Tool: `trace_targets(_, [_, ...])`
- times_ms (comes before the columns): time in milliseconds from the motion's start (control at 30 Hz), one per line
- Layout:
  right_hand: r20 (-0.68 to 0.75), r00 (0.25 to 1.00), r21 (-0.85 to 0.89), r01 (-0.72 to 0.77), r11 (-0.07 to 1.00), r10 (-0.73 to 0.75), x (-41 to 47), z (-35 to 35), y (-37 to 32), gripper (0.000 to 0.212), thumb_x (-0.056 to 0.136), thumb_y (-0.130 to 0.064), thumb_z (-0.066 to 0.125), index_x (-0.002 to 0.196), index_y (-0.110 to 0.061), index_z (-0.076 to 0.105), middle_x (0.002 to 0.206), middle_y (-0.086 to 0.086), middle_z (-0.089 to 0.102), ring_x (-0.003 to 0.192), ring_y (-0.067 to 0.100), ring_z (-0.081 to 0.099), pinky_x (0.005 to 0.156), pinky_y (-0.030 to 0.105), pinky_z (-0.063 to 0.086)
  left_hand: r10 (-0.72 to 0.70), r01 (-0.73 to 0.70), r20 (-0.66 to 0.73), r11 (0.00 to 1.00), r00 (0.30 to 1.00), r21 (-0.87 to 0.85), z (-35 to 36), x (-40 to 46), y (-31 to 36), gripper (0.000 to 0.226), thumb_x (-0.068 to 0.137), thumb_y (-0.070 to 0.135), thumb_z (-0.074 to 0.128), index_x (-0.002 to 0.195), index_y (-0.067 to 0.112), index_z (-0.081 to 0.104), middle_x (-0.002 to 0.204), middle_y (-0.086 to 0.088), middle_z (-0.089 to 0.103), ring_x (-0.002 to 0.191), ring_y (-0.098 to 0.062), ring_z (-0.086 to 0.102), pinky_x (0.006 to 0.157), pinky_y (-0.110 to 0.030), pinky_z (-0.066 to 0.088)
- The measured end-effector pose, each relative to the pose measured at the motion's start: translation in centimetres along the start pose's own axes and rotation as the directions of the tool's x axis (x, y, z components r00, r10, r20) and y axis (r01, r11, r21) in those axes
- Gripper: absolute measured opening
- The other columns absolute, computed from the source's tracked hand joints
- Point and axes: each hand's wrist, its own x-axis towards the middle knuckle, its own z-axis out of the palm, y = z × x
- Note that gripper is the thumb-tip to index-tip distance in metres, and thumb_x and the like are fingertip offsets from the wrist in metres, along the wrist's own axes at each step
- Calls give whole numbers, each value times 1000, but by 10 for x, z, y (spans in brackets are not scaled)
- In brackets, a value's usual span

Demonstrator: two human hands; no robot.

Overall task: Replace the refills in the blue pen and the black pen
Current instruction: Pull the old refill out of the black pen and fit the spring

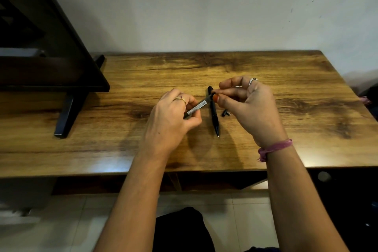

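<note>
Left hand (pixel 173 116): grips a labelled pen barrel (pixel 197 106), angled up toward the right hand (pixel 245 104), whose fingertips pinch at the barrel's upper end. Black pen (pixel 213 112): flat on the worktop (pixel 286 80), between both hands. Small black piece (pixel 225 113): just right of that pen.

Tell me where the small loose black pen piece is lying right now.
In the head view the small black piece lies on the wooden table, just right of the black pen lying there and under the right hand.
</note>
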Motion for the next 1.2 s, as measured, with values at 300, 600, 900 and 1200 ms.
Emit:
trace_targets(300, [32,996,-136,83,987,-80,-1,14,-1,25,85,-9,67,92,-31,59,93,-14,73,93,0,67,86,34,55,-143,141,-25,989,989,-47,1,-1,-2,15,79,19,73,92,11,70,85,9,55,70,-2,53,68,-21,50])
trace_targets(600, [86,990,-141,122,982,-110,-2,18,7,40,92,2,51,124,-21,54,119,-13,64,112,-4,58,91,18,49,-398,395,-20,914,917,-98,5,1,1,6,75,27,75,79,28,69,66,18,62,64,7,58,58,-3,42])
trace_targets(900, [-185,982,39,49,998,-41,7,-9,20,33,89,6,52,99,-23,63,96,-1,72,80,6,67,71,18,53,-572,576,68,813,817,-85,18,1,-2,14,77,28,76,87,18,74,69,17,59,66,7,52,52,-6,34])
trace_targets(1200, [-195,981,17,11,1000,-8,7,-13,20,33,88,5,56,87,-26,67,90,-6,71,84,8,68,76,21,54,-564,566,65,824,823,-21,24,3,1,20,82,27,74,94,11,75,88,-1,72,76,-7,55,52,-9,32])
